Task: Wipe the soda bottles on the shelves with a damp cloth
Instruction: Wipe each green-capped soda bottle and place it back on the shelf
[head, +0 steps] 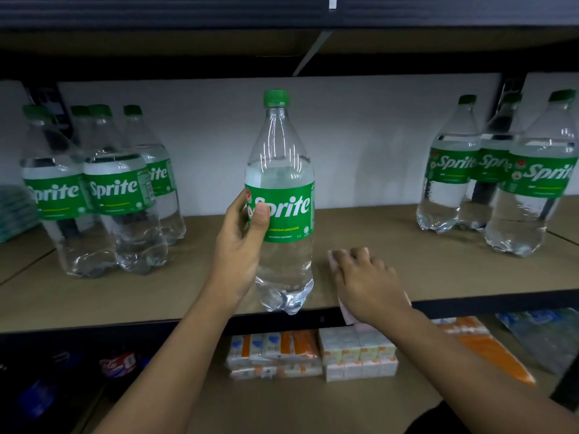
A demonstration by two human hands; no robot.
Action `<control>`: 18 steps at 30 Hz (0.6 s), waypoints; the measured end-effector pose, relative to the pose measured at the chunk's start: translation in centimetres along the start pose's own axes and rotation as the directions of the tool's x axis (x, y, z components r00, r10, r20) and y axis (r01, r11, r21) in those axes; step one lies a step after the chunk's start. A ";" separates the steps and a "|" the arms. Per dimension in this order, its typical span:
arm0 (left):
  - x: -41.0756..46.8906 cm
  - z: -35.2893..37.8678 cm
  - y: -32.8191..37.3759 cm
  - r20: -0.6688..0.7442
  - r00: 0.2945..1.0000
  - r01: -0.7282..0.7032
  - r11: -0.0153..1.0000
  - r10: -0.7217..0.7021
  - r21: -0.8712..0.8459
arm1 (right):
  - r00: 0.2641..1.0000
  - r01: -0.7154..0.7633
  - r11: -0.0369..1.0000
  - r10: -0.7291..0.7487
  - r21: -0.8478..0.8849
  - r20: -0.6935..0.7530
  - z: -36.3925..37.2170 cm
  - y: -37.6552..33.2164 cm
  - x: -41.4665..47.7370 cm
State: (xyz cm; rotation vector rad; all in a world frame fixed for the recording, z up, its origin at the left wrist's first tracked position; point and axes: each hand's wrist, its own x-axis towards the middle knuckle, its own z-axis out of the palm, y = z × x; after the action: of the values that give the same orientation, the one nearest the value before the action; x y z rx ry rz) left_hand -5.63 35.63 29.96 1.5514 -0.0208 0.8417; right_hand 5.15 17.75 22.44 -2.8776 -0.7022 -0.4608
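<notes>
Head view looks at a tan wooden shelf (438,267) where the left grip (241,242) is wrapped round the green label of a clear plastic Sprite bottle with a green cap (282,151), thumb across the front and fingers behind. The bottle is upright at the shelf's front edge, between the two stocked groups and well apart from both. Whether its base rests on the board or is lifted just clear, I cannot tell. Holding it at the label, near mid-height, probably keeps it steady and leaves the neck and lower body bare for wiping.

The right grip (366,283) lies palm-down, fingers lightly bent, pressing on a pale crumpled cloth (348,316) just beside the bottle. The cloth shows beyond the fingertips and hangs over the shelf edge under the wrist. Parked there, it is near the bottle for the next pass.

Counted: one bottle in hand; a left cluster of matching bottles (116,189) showing four green caps; a right cluster of matching bottles (454,170) showing three. That makes eight bottles in sight, plus one cloth.
</notes>
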 end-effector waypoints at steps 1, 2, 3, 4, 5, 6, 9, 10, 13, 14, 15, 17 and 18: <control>0.0 0.0 0.0 -0.003 1.000 0.002 1.000 -0.002 0.001 | 0.999 -0.006 0.999 0.008 -0.044 0.036 0.9 0.2 0.0; 0.0 0.0 0.0 0.000 1.000 0.004 1.000 -0.004 0.006 | 0.998 -0.014 0.998 0.017 -0.059 0.059 1.5 0.3 0.0; 0.0 -0.1 0.1 0.006 1.000 0.005 1.000 -0.005 0.016 | 0.997 -0.021 0.999 0.024 -0.048 0.072 1.7 0.4 0.0; 0.0 -0.2 0.1 0.012 1.000 0.003 1.000 -0.003 0.024 | 0.997 -0.023 1.000 0.025 -0.018 0.078 1.7 0.4 0.1; -0.1 -0.4 0.0 0.021 1.000 0.005 0.999 -0.006 0.035 | 0.996 -0.023 1.000 0.021 0.021 0.085 1.5 0.3 0.2; -0.2 -0.6 -0.1 0.031 0.999 0.010 0.999 -0.012 0.051 | 0.996 -0.025 0.998 0.020 0.065 0.089 1.1 0.3 0.2; -1.3 -1.6 -0.5 0.067 0.998 0.013 0.990 -0.023 0.138 | 1.000 -0.005 0.946 0.007 0.324 -0.005 -0.5 -0.3 -0.2; -1.8 -2.1 -0.8 0.074 0.997 0.019 0.984 -0.033 0.180 | 0.999 0.032 0.858 -0.012 0.512 -0.043 -1.4 -0.7 -0.5; -3.3 -3.3 -2.0 0.107 0.990 0.060 0.965 -0.090 0.254 | 0.992 0.098 0.396 -0.109 0.913 -0.059 -3.5 -2.3 -1.8; -3.6 -3.6 -2.4 0.115 0.987 0.077 0.961 -0.110 0.265 | 0.989 0.087 0.332 -0.144 0.939 -0.041 -3.7 -2.9 -2.0; -3.8 -3.8 -2.6 0.119 0.985 0.090 0.957 -0.127 0.276 | 0.986 0.086 0.313 -0.165 0.946 -0.035 -3.7 -3.3 -2.1; -3.8 -4.1 -2.9 0.110 0.984 0.104 0.952 -0.141 0.288 | 0.985 0.105 0.316 -0.160 0.943 -0.056 -3.3 -4.0 -2.0; -3.6 -4.2 -3.1 0.101 0.985 0.106 0.951 -0.141 0.291 | 0.986 0.112 0.314 -0.150 0.943 -0.067 -3.1 -4.2 -1.7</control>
State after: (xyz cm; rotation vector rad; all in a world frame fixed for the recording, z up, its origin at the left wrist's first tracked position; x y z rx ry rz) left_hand -8.84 38.20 25.12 1.8528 0.1141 0.6712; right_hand 0.89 20.08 25.07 -1.6656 -0.8282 0.0499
